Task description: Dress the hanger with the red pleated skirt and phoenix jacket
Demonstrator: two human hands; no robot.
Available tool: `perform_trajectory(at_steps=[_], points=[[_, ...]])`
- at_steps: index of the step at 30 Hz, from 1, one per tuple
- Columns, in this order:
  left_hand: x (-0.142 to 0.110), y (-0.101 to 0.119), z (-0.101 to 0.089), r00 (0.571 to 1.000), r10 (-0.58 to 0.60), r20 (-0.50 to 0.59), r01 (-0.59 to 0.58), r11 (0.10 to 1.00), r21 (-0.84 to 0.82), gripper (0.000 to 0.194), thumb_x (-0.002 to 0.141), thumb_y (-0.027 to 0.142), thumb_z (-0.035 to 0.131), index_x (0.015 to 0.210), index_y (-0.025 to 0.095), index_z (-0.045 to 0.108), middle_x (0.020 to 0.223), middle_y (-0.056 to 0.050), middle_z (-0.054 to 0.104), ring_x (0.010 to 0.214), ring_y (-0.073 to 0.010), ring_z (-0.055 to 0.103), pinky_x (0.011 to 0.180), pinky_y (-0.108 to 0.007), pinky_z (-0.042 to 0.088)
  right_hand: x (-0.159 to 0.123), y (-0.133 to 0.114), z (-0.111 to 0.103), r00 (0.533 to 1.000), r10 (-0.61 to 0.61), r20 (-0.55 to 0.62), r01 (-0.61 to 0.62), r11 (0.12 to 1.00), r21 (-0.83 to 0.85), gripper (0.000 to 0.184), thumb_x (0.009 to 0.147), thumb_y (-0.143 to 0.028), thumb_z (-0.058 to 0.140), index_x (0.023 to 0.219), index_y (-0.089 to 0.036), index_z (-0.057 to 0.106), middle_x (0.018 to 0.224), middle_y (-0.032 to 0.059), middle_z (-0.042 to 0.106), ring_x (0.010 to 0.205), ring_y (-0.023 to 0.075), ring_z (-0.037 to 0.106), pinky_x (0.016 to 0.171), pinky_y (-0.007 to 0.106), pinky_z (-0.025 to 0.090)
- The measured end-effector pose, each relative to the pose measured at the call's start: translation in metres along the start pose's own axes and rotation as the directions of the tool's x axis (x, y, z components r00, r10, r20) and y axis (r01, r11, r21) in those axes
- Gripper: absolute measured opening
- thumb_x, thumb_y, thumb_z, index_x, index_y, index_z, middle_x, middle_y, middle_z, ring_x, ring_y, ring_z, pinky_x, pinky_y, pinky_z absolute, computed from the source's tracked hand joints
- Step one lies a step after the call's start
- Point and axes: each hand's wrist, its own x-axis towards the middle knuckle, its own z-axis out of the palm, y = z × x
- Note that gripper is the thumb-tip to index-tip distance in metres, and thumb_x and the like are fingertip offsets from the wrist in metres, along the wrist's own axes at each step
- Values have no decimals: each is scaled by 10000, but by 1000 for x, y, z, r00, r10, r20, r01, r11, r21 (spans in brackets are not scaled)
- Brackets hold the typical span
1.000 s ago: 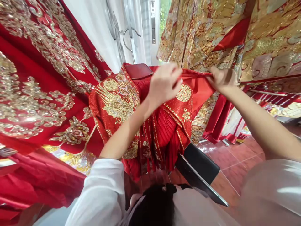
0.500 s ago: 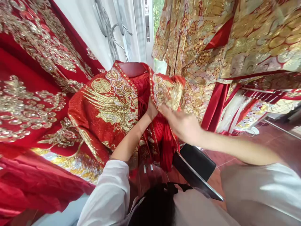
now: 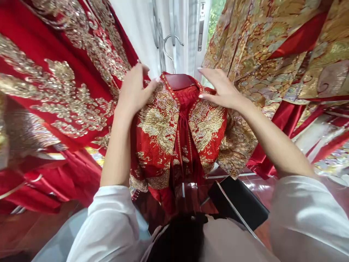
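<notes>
A red jacket (image 3: 158, 129) with gold embroidery hangs upright on a hanger (image 3: 173, 54) with a silver hook. Its front is parted, showing a red pleated garment (image 3: 185, 98) with tied cords inside. My left hand (image 3: 135, 89) is at the jacket's left shoulder, thumb pointing toward the collar and fingers raised apart from it. Over the right shoulder is my right hand (image 3: 222, 89), its thumb near the collar edge and its forefinger stretched out. Both hands look open; whether the fingertips press the cloth is unclear.
Red gowns with gold sequins (image 3: 68, 98) hang close on the left. Gold patterned garments (image 3: 256, 62) hang on the right. Behind stand a white curtain (image 3: 136, 22) and a door edge with a lock plate (image 3: 201, 32). A black flat object (image 3: 242, 200) is low down, right of centre.
Both hands have left the jacket's front edge and moved up and apart to the two shoulders. The jacket now hangs squarer, with both front panels showing. The view has shifted left.
</notes>
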Motion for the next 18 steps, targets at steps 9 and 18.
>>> perform_trajectory(at_steps=[9,18], points=[[8,-57,25,1000,-9,-11,6,965,-261,381,886,419,442,580,193,443,544,9,369,663,-157,475,713,-274,403,67,15,38,974,151,-167,-94,946,309,437,930,-524,323,902,-191,606,843,83,627,871,236,566,869,369,443],[-6,-88,27,997,39,60,-7,885,-465,331,850,435,523,703,152,612,689,-1,586,701,-128,553,714,-249,463,54,34,5,986,-110,123,21,824,566,473,781,-589,589,927,-142,644,822,23,647,838,169,594,821,324,483]])
